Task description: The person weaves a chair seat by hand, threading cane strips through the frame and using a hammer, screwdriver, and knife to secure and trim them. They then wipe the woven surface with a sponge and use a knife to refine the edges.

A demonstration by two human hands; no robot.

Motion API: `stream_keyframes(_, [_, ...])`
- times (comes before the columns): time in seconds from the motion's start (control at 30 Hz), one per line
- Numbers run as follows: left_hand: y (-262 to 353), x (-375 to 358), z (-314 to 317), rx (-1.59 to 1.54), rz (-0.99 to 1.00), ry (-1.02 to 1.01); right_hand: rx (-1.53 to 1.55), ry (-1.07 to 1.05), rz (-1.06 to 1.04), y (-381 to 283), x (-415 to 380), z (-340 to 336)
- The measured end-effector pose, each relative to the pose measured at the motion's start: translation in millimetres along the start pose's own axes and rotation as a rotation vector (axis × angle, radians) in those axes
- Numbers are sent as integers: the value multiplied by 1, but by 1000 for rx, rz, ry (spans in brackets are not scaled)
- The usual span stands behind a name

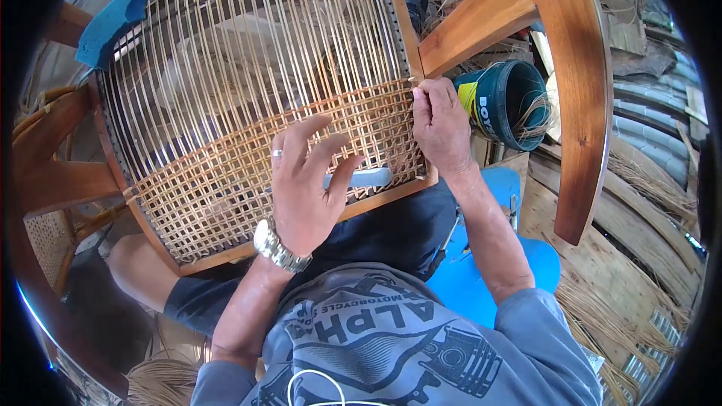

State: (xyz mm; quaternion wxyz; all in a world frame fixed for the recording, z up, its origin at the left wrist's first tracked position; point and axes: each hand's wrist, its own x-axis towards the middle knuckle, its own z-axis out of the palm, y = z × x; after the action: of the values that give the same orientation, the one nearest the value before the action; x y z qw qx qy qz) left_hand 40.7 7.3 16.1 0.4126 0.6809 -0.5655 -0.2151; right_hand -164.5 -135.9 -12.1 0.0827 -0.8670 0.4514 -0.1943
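Observation:
A wooden chair frame (387,207) rests over my lap, strung with pale cane strands (248,37) and woven into an open grid (218,207) on the near part. My left hand (304,180), with a watch and a ring, is over the woven part, its fingers bent and apart. Partly hidden behind it is a grey-handled tool (372,177) against the weave. At the frame's right side, where the woven edge meets the bare strands, my right hand (442,124) has its fingers closed in a pinch on a cane strand.
A blue sponge-like piece (113,22) sits at the frame's far left corner. To the right, a dark green bucket (496,105) with cane inside stands near a curved wooden chair leg (583,105). Bundles of loose cane (609,323) lie at the lower right, beyond a blue seat (538,259).

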Motion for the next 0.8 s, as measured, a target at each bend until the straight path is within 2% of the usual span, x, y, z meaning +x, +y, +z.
stream_keyframes(0.33, [3, -18, -19, -127, 3, -23, -57, -128, -100, 11, 3, -1])
stream_keyframes(0.4, [4, -23, -21, -151, -4, -35, -104, -158, -215, 14, 4, -2])
stream_keyframes(0.53, [6, -34, -19, -207, 16, -45, -135, -187, -209, 6, 6, -6])
stream_keyframes(0.6, [9, -37, -20, -244, 31, -99, -84, -238, -109, 1, 6, -10])
stream_keyframes(0.8, [15, -45, -16, -320, 51, -121, -111, -314, -156, -3, 17, -18])
